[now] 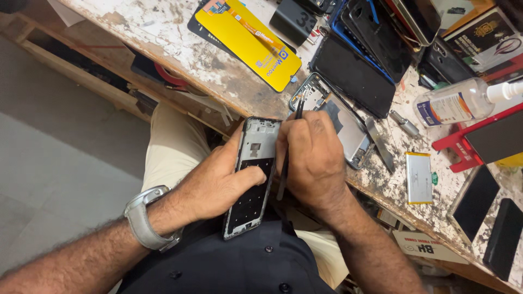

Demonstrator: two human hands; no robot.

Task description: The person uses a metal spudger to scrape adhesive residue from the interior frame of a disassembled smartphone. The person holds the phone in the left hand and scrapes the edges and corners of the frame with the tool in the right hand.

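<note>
My left hand [220, 179] grips a bare phone frame [251, 179] from the left side, thumb pressed on its dark inner panel, above my lap. My right hand [311, 160] holds thin black tweezers [291, 147] at the frame's upper right edge, their upper end pointing toward the bench. A grey watch sits on my left wrist.
The worn white workbench [180, 49] carries a second opened phone [340, 125], a yellow-backed screen panel [248, 41], a flat battery [419, 177], a clear liquid bottle [457, 100], a red holder [463, 147], several dark screens and phones. A shelf lies under the bench at left.
</note>
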